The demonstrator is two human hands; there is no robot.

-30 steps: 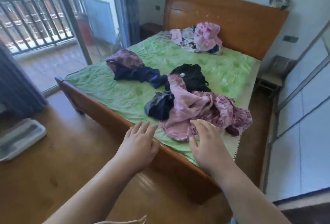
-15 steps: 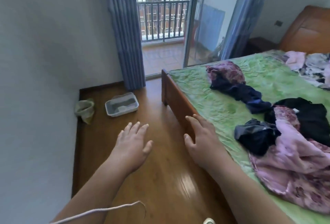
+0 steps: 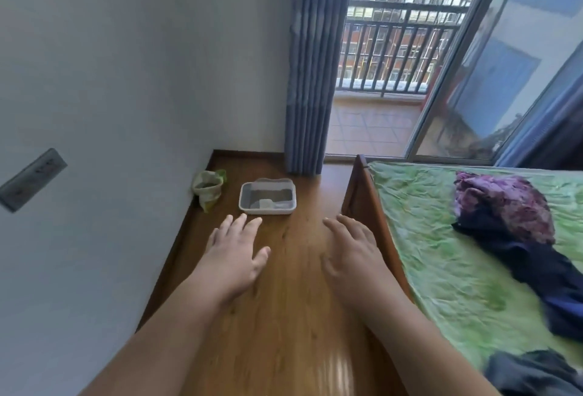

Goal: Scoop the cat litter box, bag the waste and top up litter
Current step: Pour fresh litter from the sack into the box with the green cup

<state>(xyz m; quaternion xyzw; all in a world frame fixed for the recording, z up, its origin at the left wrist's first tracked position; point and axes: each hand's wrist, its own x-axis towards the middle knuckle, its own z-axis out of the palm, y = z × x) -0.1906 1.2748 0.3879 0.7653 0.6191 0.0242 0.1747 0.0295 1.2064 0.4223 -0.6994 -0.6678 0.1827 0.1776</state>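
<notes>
A grey litter box [image 3: 243,205] sits on the wooden floor near the far wall, with dark litter and a pale scoop [image 3: 267,204] lying inside. Left of it, against the wall, stands an open pale green bag [image 3: 208,188] with dark litter showing in its mouth. My left hand [image 3: 235,253] is stretched out in front of me, fingers straight and spread, holding nothing, short of the box. My right hand [image 3: 351,252] hovers beside it, fingers relaxed and empty, close to the bed's footboard.
A wooden bed [image 3: 367,203] with a green cover and heaps of clothes [image 3: 504,206] fills the right side. A blue curtain [image 3: 310,64] hangs behind the box, next to an open sliding door to a balcony. A white wall [image 3: 110,80] bounds the left.
My view has swung left from the bed to the floor strip beside the wall. The litter box and bag now lie straight ahead and nearer. Both hands stay outstretched and empty.
</notes>
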